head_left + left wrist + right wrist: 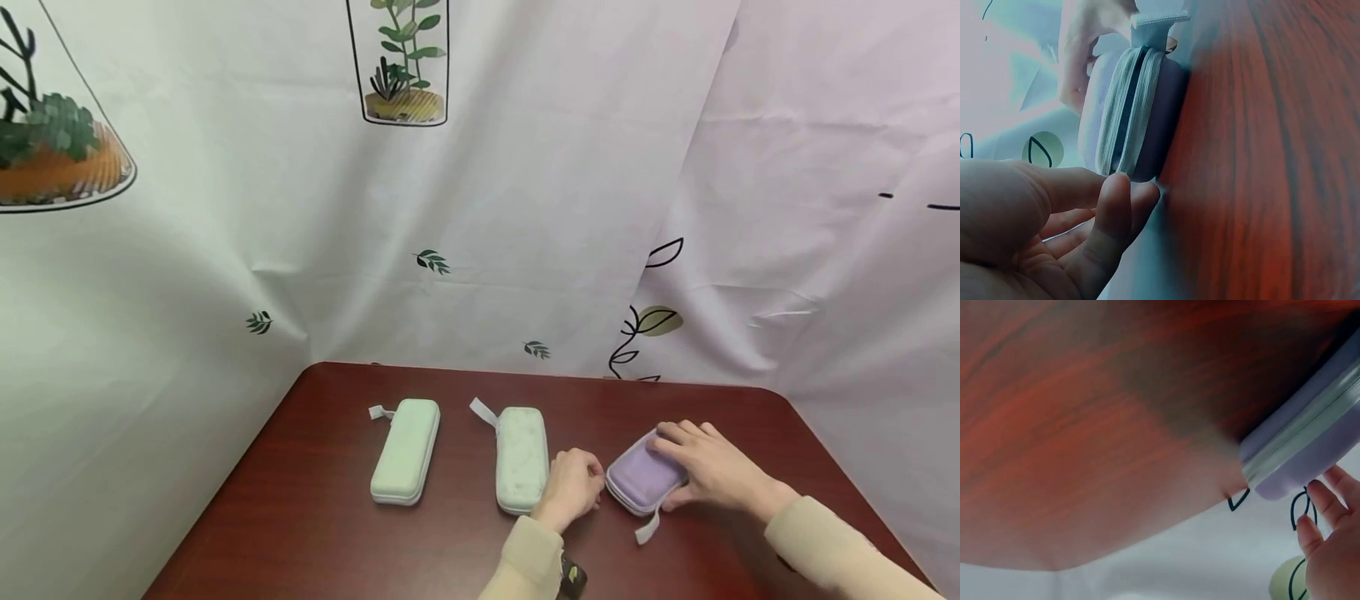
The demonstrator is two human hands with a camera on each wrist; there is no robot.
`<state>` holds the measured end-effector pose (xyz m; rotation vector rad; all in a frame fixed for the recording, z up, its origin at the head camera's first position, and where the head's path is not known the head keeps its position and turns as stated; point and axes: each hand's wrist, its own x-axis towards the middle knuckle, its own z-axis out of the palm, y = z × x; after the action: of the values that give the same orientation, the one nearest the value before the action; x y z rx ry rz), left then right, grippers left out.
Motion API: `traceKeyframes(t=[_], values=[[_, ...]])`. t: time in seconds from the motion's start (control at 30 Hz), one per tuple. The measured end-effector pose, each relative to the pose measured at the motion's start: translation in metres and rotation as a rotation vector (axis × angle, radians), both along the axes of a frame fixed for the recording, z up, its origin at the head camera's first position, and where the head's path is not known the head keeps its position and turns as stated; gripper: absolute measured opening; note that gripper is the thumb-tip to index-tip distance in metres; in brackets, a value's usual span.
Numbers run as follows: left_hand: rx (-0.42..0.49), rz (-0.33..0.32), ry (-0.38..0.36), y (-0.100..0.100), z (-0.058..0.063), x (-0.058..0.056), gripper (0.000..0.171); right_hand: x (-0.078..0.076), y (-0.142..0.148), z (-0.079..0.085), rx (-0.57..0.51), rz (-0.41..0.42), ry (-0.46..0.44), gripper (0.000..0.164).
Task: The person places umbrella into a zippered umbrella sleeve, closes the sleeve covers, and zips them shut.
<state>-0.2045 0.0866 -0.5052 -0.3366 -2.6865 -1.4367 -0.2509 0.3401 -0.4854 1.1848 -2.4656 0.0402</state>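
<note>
A purple zippered case (642, 471) lies on the right part of the table, turned at a slant. My right hand (716, 468) grips it from the right, fingers over the top and thumb on the near side. A pale strap (648, 528) hangs from its near corner. At the case's left end, my left hand (572, 483) has thumb and fingertips pinched together at the zip (1125, 112); what exactly lies between them is hidden. In the left wrist view a dark gap runs between the zip's pale edges. The right wrist view shows the right fingers (1329, 503) against the case's side.
A patterned pale green case (522, 458) stands just left of my left hand, and a plain green case (406, 452) farther left. A small dark object (573, 577) lies by the left sleeve. A printed curtain (480, 208) hangs behind the table (315, 542).
</note>
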Motion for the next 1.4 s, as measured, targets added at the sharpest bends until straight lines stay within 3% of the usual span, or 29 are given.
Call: traceKeyframes(t=[0.33,0.57,0.7,0.9,1.03,1.27,1.4], values=[[-0.041,0.020,0.021,0.000,0.002,0.001,0.016,0.008,-0.011,-0.008,-0.060,-0.158,0.050,0.080],[-0.057,0.022,0.023,0.000,0.001,0.000,0.018,0.013,-0.012,-0.009,-0.103,-0.231,-0.001,0.079],[-0.056,0.021,0.001,0.001,0.001,0.000,0.021,0.014,-0.004,-0.006,-0.113,-0.205,-0.050,0.074],[-0.044,0.027,0.003,0.000,0.000,-0.001,0.022,0.006,0.012,-0.002,-0.146,-0.053,-0.105,0.069],[-0.048,0.037,0.024,0.001,0.000,-0.002,0.020,-0.001,0.018,-0.004,-0.150,-0.002,-0.111,0.069],[-0.093,0.063,0.102,0.000,0.000,-0.003,0.017,-0.002,0.018,-0.007,-0.180,-0.024,-0.119,0.068],[-0.134,0.065,0.150,-0.001,0.000,-0.003,0.015,0.002,0.013,-0.008,-0.198,-0.095,-0.152,0.065]])
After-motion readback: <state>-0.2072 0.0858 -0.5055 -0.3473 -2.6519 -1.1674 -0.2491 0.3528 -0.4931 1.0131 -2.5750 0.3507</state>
